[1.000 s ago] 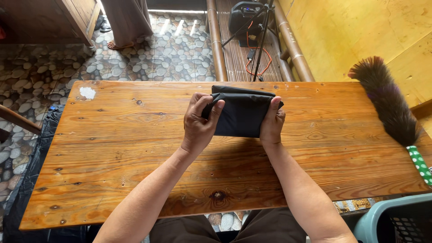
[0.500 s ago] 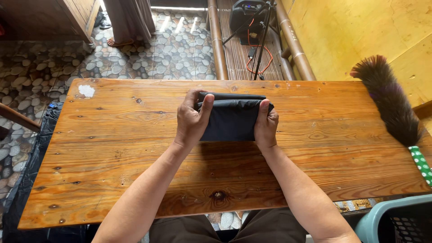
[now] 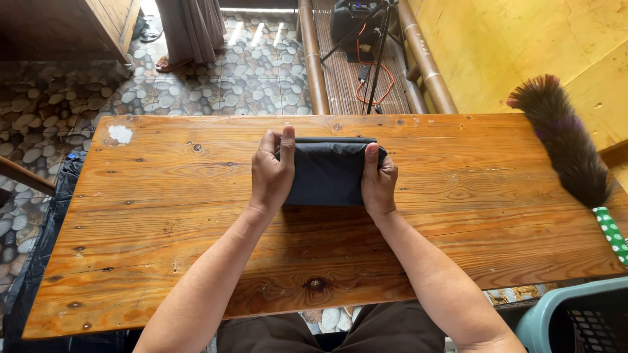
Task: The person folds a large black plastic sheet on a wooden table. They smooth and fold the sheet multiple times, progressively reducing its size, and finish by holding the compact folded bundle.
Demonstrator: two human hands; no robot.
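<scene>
Long orange-brown varnished wooden plank table [image 3: 163, 216], spanning the frame left to right; pebble-patterned floor [image 3: 59, 111] beyond it, upper left. Dark brown feather duster with green dotted handle [image 3: 566, 147], lying at the right edge of the table, well apart from the hands. Folded dark navy fabric bundle [image 3: 327, 173], flat on the table just above centre frame, its long axis running left to right. Left hand [image 3: 271, 173] closed over the bundle's left end, right hand [image 3: 379, 180] closed over its right end, thumbs on top; both equally near, one per end
</scene>
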